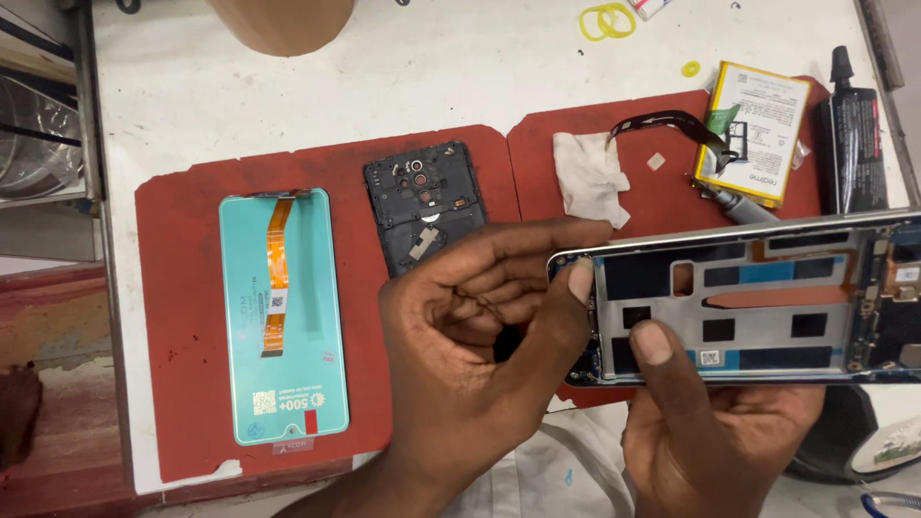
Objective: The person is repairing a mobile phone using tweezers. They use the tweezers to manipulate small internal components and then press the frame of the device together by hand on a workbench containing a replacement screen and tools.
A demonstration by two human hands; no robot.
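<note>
Phone frame (748, 302) is up off the worktop (432, 67), held in front of me, long axis running left-right, inner side facing up. My right hand (715, 436) has it from below, grip closed on the lower long edge, thumb laid over the inside near the left end. My left hand (480, 336) sits at the frame's left short end: fingers curled, thumb tip pressed on the top-left corner, pinching there, nothing else held. So the left hand is the nearer one to that end; the rest of the frame extends right, out of view. The replacement screen (283, 317) lies flat on the red mat (182, 288), well apart to the left; the black back cover (422, 201) is just beyond my left fingers.
</note>
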